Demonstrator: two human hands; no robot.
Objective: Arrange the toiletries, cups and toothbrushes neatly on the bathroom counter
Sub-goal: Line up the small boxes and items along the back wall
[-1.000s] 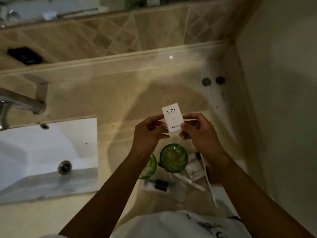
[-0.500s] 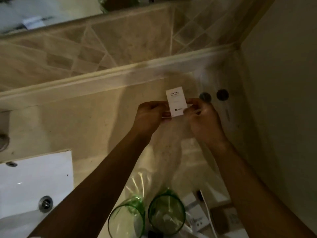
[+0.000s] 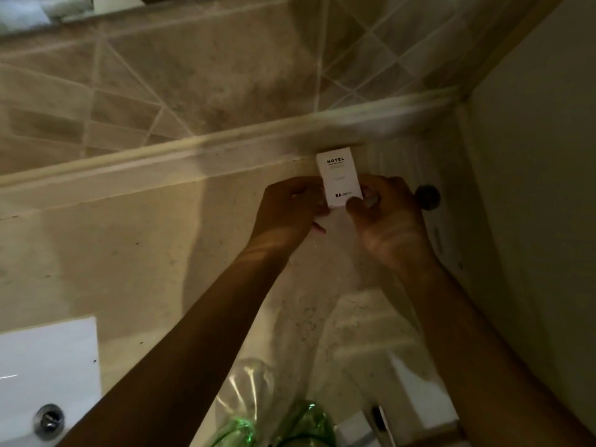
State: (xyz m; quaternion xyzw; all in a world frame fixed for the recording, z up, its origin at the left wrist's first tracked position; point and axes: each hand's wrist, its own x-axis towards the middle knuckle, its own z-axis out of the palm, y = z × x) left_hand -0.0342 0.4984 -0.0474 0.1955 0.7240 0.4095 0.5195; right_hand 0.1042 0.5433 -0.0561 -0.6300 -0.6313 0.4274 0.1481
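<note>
A small white box printed "HOTEL" (image 3: 338,177) stands upright at the back of the beige counter (image 3: 129,259), close to the raised back ledge. My left hand (image 3: 290,211) pinches its left lower edge and my right hand (image 3: 383,214) pinches its right lower edge, thumb on the front. Two green glass cups (image 3: 290,424) show at the bottom edge, partly cut off. A toothbrush with a dark head (image 3: 377,417) lies to their right, beside white packets (image 3: 351,427).
A white sink basin (image 3: 42,366) with a metal drain (image 3: 50,417) is at lower left. A dark round cap (image 3: 427,196) sits on the counter just right of my right hand. The side wall (image 3: 532,188) closes off the right. Clear plastic wrap (image 3: 248,382) lies near the cups.
Both hands carried the white box away from me, from above the cups to the back of the counter by the ledge. The view tipped forward, so the cups slid to the bottom edge.
</note>
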